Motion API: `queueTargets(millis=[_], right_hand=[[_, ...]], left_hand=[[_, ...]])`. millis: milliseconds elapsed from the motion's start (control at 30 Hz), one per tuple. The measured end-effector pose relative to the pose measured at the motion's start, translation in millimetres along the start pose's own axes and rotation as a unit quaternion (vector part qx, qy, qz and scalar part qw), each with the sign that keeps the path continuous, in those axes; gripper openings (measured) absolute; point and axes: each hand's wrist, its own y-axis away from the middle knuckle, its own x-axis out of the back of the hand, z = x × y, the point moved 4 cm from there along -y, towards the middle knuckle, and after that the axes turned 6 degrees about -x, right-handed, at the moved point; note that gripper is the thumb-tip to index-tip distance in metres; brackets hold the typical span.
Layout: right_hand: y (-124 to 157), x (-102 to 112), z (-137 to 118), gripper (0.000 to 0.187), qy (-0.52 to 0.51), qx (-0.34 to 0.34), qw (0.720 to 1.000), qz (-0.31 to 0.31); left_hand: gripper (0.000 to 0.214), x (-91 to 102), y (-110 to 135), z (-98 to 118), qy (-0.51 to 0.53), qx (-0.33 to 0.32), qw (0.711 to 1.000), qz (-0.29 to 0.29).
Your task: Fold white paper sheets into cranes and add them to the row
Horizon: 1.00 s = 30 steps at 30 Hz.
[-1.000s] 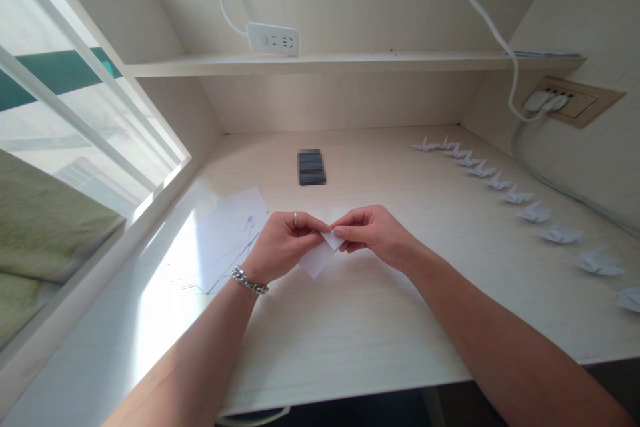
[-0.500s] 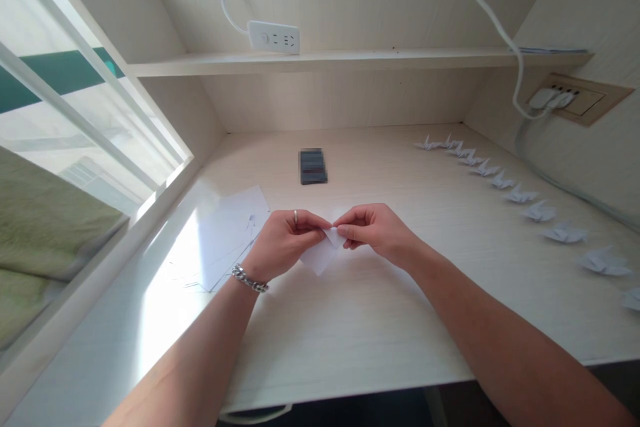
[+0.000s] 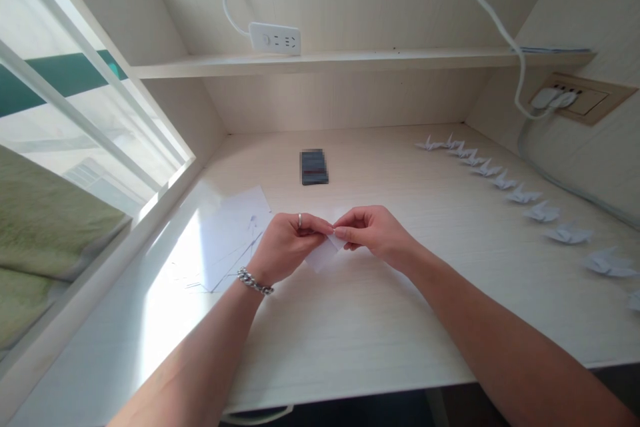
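Between my hands, just above the desk (image 3: 350, 333), is a small folded piece of white paper (image 3: 321, 256). My left hand (image 3: 293, 243), with a ring and a chain bracelet, pinches its upper left part between thumb and forefinger. The thumb and forefinger of my right hand (image 3: 371, 230) pinch the upper right corner. The fingertips of both hands nearly meet there and hide the top of the fold. One pointed end of the paper hangs down toward me.
Flat white paper sheets (image 3: 233, 217) lie on the left, partly in sunlight. A dark, blurred-out object (image 3: 314, 167) rests behind my hands. Several folded paper cranes (image 3: 523, 194) form a row along the right. A power strip (image 3: 275, 39) stands on the shelf (image 3: 350, 64).
My left fingers have shifted slightly right, closer to my right fingertips, and cover more of the paper's top. Both hands keep hold of it.
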Motion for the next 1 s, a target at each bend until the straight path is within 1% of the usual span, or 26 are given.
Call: queueTargets(millis=[200,333,367,433,533,600,767,833,933,1000], right_hand=[[-1,4,-1,0.028,-0.006,0.012,1.000,0.015],[0,5,-3,0.028,-0.008,0.018,1.000,0.021],[1,5,-4,0.028,-0.004,0.019,1.000,0.024],[1,4,-4,0.027,0.005,0.021,0.999,0.032],[2,1,-4,0.025,0.024,0.024,0.999,0.040],[2,0,-4,0.024,0.036,0.026,0.998,0.037],[3,0,-5,0.024,0.055,0.034,0.997,0.036],[4,0,-6,0.022,0.069,0.036,0.996,0.042],[5,0,-7,0.022,0.086,0.041,0.994,0.044],[5,0,-8,0.025,0.078,0.047,0.995,0.042]], left_hand=[[0.018,2.7,-1,4,0.056,0.022,0.998,0.029],[0.033,4.1,-2,2,0.141,0.050,0.988,0.024],[0.035,4.5,-2,1,0.148,0.057,0.987,0.026],[0.033,4.8,-3,-2,0.126,0.061,0.990,0.028],[0.027,2.3,-3,-3,0.052,0.055,0.997,0.019],[0.026,1.0,-3,-3,0.026,0.056,0.998,0.021],[0.025,3.6,-3,-4,0.019,0.059,0.997,0.049],[0.026,3.2,-3,-6,0.029,0.063,0.997,0.038],[0.030,0.5,-2,-9,0.040,0.074,0.996,0.004],[0.031,1.0,-2,-10,0.040,0.074,0.996,0.007]])
